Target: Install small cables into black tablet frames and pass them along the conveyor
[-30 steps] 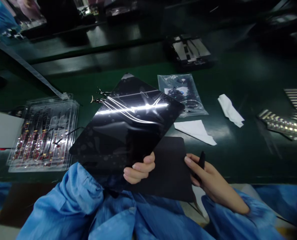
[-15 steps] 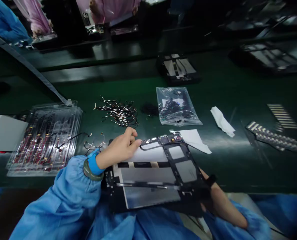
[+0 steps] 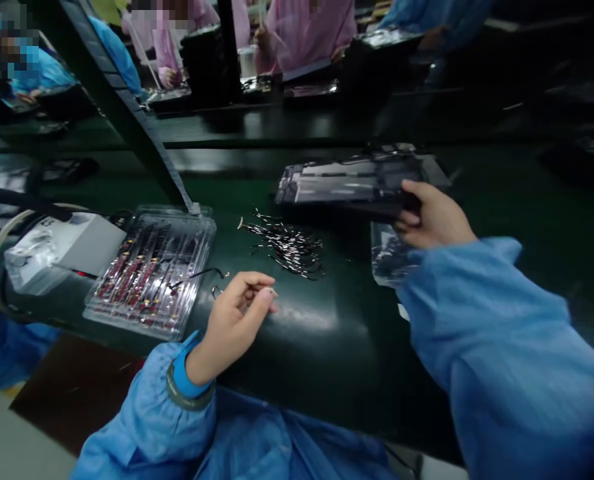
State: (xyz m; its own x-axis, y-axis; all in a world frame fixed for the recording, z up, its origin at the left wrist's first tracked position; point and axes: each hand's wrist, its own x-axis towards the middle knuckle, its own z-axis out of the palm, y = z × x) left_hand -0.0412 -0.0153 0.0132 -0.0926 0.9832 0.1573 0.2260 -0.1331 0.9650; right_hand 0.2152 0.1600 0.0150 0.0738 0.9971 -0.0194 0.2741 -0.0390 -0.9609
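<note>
My right hand [image 3: 437, 215] grips the right end of a flat black tablet-like device housing [image 3: 341, 181] with grey panels, held tilted over the far part of the table. My left hand [image 3: 239, 317] hovers nearer to me with thumb and fingers drawn together. A small pale tip shows at its fingertips, too small to name. Beyond this hand lies a loose pile of short black cables [image 3: 289, 247] with shiny ends. Partly hidden behind my right hand and sleeve is a clear plastic bag [image 3: 389, 257] with dark contents.
To the left, stacked clear plastic trays [image 3: 149, 273] hold rows of small parts. A white box [image 3: 71, 247] stands beside them, and a slanted post [image 3: 141, 127] rises behind. Across the table, co-workers in pink [image 3: 307, 37] and blue sleeves are at work. The table [image 3: 337, 360] is dark green.
The device housing has gone from in front of my body to the far side of the table in my right hand. My left hand has come off it. The view has swung left.
</note>
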